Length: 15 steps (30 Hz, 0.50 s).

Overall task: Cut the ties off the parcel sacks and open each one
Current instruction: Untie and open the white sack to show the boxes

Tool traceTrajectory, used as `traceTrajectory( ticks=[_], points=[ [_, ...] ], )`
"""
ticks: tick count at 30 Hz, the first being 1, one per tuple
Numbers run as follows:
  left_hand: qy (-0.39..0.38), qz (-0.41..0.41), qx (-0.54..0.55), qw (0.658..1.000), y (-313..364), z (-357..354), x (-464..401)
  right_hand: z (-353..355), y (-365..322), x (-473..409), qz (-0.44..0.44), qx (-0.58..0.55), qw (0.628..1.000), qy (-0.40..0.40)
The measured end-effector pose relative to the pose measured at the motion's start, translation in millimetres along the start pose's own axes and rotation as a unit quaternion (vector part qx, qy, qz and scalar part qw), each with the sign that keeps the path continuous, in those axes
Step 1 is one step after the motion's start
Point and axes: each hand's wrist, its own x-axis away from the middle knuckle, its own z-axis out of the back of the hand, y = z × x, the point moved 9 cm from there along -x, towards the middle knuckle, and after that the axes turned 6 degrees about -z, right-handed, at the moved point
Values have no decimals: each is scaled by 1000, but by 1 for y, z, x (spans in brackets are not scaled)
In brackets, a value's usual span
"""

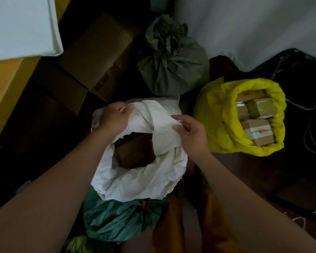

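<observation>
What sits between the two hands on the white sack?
In the head view, a folded band of the white sack cloth spans from the left hand to the right hand; both grip it, above the open mouth showing a brown parcel.

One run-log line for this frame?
step: opening white sack | left hand: grips rim | right hand: pinches rim | yellow sack: open | grey sack: tied

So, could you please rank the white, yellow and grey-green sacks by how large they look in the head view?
1. White sack, largest, though it sits nearest the camera.
2 and 3. Yellow sack and grey-green sack look about alike; I would not rank them.
</observation>
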Motion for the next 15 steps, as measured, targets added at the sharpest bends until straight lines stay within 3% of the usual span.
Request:
traceTrajectory(
  ticks=[4, 7, 10, 11, 13, 15],
  points=[
    [-9, -20, -14, 1000, 0, -4, -14, 6, 24, -15, -145, -133, 980, -18],
    [-16, -12, -11, 1000, 2, -12, -24, -2, 42, -18, -255, -296, 920, -37],
    [12, -43, -97, 994, 10, -11, -30, -7, 45, -26, -256, -278, 923, -65],
    [40, -97, -147, 984, 23, -8, -29, -6, 46, -29, -246, -263, 930, -67],
    [71, -284, -166, 942, 62, -11, -16, -1, 48, -36, -229, -248, 940, -56],
    [12, -447, -175, 877, 94, -33, 9, 6, 48, -42, -208, -244, 946, -45]
  ],
)
